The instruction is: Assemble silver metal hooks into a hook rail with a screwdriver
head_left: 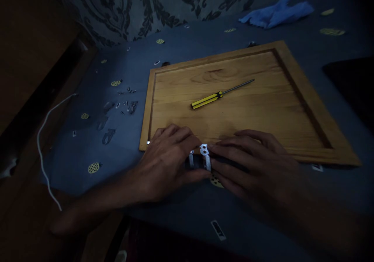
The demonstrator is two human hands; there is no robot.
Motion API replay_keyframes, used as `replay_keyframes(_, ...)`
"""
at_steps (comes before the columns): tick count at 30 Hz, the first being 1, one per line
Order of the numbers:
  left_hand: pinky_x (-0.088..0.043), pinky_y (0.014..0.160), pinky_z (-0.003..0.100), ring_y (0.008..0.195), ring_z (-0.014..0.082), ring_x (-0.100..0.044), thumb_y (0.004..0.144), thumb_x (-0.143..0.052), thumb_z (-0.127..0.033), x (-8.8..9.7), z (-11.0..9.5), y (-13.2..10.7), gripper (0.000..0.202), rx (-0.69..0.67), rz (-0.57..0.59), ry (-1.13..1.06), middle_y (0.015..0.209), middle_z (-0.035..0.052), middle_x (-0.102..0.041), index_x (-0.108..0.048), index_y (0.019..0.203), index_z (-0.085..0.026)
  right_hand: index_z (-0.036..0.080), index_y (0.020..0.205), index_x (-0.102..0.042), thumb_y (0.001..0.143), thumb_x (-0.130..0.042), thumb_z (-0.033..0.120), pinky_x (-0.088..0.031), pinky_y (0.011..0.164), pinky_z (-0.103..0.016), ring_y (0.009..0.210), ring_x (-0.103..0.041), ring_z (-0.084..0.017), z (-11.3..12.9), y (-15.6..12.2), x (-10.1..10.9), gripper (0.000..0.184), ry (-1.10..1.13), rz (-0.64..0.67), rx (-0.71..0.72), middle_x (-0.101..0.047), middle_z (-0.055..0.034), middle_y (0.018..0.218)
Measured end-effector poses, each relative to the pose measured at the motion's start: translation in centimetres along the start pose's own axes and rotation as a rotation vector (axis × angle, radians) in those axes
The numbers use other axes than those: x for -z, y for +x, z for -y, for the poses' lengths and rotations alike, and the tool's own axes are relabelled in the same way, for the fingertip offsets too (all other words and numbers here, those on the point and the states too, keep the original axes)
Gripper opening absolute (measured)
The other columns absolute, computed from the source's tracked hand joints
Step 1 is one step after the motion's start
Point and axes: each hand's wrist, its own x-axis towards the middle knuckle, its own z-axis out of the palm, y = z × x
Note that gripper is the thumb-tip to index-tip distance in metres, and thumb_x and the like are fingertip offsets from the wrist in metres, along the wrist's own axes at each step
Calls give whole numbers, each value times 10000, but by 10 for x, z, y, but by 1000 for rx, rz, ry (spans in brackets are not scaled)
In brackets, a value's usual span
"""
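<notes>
A wooden panel [181, 86] with a raised frame lies flat before me, looking like a cabinet door. At its near edge is a small shiny metal bracket [204, 149] with round holes and a part that reaches down. My left hand [166, 164] is closed around the bracket's left side, thumb below and fingers on top of the panel edge. From the other side my right hand [248, 160] pinches it with its fingertips, the other fingers resting along the edge. On the panel, beyond both hands, lies a screwdriver [207, 100] with a yellow and black handle.
Left of the panel, several small screws [128, 90] and several greyish fittings [108, 136] lie on the blue patterned cloth [122, 153]. A crumpled blue cloth [277, 14] is at the back right. A white cable [41, 149] hangs at the left, and a dark object [353, 86] lies right.
</notes>
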Motion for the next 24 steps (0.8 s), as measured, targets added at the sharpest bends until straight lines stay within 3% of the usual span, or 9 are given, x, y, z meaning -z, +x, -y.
replay_keyframes(7,-447,924,425,1047,254,-589,875,-802,-443,0,3,-1,378,-5,-6,-19,1063,40,-676,-681,1100,-165,238,1056,-638,1016,-532,198,-431,1013,-455,1067,-629,-219,-2,1,1,120,-10,-1,23,-739,-25,1090)
replay_keyframes(13,-472,865,327,1003,193,-601,823,-845,-484,3,13,-4,436,-16,-59,-166,1034,6,-648,-635,1081,-202,263,1074,-624,992,-555,179,-447,1011,-470,1058,-661,-221,-3,0,0,136,27,-20,14,-753,-10,1104)
replay_keyframes(17,-476,916,347,1085,216,-594,822,-842,-500,5,16,-6,450,-31,-30,-128,1100,20,-646,-624,1085,-207,266,1066,-635,1010,-535,192,-451,1007,-465,1056,-659,-216,-5,-1,0,136,0,-21,21,-756,-5,1094)
replay_keyframes(24,-470,932,402,1070,248,-577,846,-817,-503,6,7,-3,460,-1,25,-44,1095,51,-646,-643,1095,-157,259,1083,-638,1033,-507,223,-429,1022,-463,1092,-627,-227,-5,-2,1,145,-14,14,52,-738,-24,1112)
